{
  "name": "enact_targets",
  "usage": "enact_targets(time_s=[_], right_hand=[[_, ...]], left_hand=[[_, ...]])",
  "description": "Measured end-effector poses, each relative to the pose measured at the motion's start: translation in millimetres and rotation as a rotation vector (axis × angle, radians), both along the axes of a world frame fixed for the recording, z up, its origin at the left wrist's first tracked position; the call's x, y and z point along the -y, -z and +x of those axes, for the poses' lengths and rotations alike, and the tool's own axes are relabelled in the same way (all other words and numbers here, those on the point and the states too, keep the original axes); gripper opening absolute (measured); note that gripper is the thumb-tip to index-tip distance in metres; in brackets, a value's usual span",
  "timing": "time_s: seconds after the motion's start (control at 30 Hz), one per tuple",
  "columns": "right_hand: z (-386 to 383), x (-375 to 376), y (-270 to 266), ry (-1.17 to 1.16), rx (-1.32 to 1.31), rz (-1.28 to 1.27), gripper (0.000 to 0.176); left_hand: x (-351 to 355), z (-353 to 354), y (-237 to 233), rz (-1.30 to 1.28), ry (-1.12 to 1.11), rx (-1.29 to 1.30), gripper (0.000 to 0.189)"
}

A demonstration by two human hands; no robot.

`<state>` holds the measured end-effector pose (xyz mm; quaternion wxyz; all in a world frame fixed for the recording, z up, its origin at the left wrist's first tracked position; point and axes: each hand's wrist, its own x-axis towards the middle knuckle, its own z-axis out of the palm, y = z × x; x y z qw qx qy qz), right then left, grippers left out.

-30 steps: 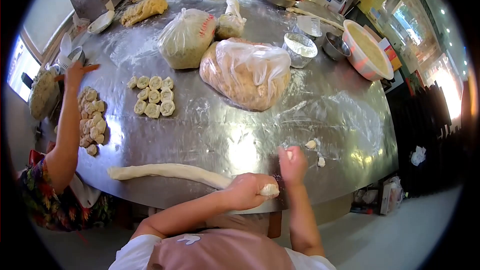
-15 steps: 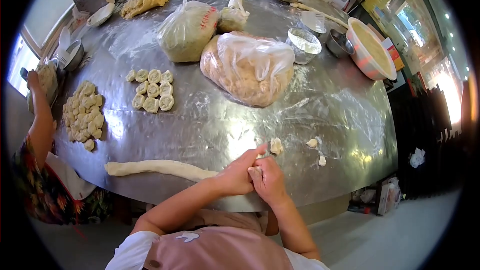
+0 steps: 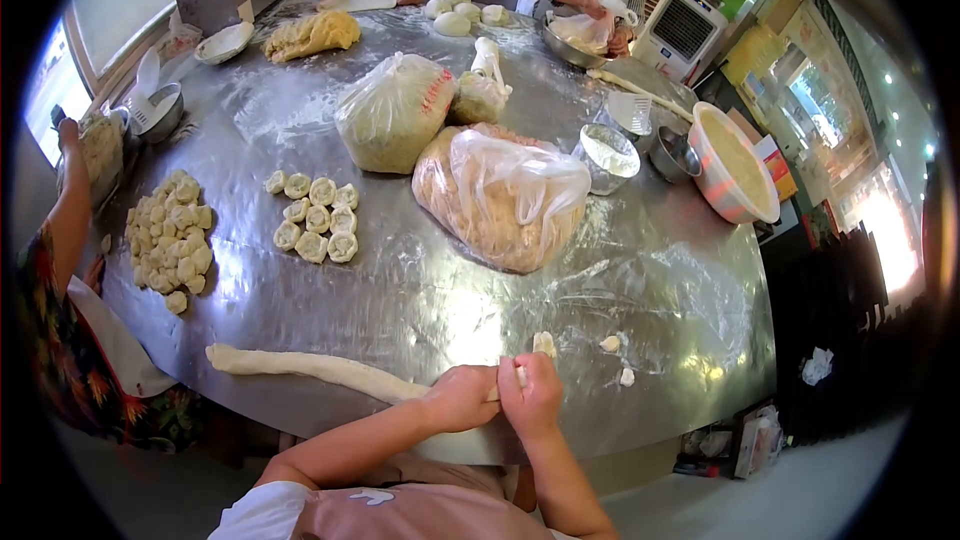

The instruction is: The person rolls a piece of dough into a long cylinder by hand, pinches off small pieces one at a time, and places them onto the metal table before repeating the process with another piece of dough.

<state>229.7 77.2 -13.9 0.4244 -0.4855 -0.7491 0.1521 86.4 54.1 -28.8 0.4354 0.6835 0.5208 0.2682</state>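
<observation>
At near edge of table [image 3: 430, 290]: gripping end of dough rope [image 3: 300, 366] with left hand [image 3: 460, 398], pinching its tip with right hand [image 3: 533, 395]; just beyond, small dough pieces [image 3: 545, 343].

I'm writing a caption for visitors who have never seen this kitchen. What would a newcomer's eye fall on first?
Front and centre, the left hand and right hand pinch the end of a long dough rope lying along the near edge of the floured metal table. Mid-table sits a bulging plastic bag of dough, with a cluster of cut dough pieces to its left.
</observation>
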Motion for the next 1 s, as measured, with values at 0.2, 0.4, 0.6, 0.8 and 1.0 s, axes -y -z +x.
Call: enact_targets(time_s=[0.2, 0.4, 0.6, 0.8, 1.0], right_hand=[[34, -59, 18, 0.200, 0.193, -0.100, 0.016], [26, -39, -9, -0.075, 0.315, 0.022, 0.036], [-11, 6, -2, -0.355, 0.021, -0.252, 0.019], [-21, 5, -13, -0.267, -0.030, -0.041, 0.015], [-28, 6, -14, -0.178, 0.047, 0.034, 0.016]], left_hand=[[11, -4, -36, 0.119, 0.151, 0.158, 0.028], [-10, -15, -21, -0.029, -0.140, 0.021, 0.092], [-2, -24, -6, 0.166, -0.121, 0.184, 0.097], [7, -35, -14, 0.001, -0.051, 0.078, 0.052], [8, -28, -2, 0.067, -0.066, -0.007, 0.028]])
